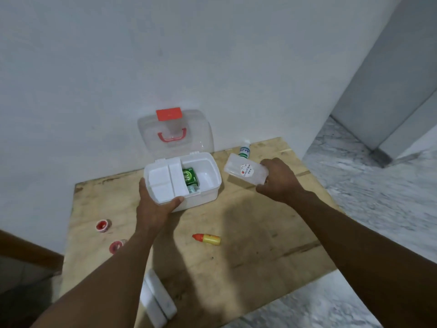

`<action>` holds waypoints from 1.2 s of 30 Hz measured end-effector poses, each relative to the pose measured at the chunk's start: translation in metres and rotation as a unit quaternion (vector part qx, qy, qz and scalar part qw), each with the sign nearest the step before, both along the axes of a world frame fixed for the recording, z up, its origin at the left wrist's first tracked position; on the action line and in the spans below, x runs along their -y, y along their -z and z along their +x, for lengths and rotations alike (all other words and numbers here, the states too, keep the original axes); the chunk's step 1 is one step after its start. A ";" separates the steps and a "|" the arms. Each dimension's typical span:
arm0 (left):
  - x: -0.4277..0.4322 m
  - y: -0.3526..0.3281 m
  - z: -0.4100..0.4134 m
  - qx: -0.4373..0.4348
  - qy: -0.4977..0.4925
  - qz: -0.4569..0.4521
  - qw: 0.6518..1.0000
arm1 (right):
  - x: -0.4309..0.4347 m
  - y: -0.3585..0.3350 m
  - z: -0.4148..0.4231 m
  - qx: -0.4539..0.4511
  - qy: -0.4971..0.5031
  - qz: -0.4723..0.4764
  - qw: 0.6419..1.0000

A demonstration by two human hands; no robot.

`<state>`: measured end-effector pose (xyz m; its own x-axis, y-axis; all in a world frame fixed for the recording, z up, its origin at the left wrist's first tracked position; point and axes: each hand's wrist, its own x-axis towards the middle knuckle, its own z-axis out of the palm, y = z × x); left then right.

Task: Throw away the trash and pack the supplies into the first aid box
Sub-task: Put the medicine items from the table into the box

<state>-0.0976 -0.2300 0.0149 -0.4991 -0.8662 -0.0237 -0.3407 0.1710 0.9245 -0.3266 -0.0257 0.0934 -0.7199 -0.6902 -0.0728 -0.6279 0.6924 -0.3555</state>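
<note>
The white first aid box [208, 190] stands open on a plywood board, its clear lid [175, 131] with a red latch and handle leaning back against the wall. A white divided tray [163, 179] sits in its left half; a green packet [189, 177] lies inside beside it. My left hand [153, 204] grips the box's front left corner, thumb on the rim. My right hand [279, 178] holds a clear flat plastic case [243, 172] with a round sticker, just right of the box.
A white bottle with a green label [244, 150] stands by the wall. A yellow dropper with a red cap [208, 239] lies mid-board. Two red-and-white tape rolls [103, 225] [116, 246] lie at the left. A white flat pack [157, 299] lies near the front edge.
</note>
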 end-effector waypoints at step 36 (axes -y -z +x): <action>0.005 0.003 -0.006 -0.053 0.000 -0.013 0.999 | 0.197 0.057 0.022 0.035 -0.237 0.109 0.965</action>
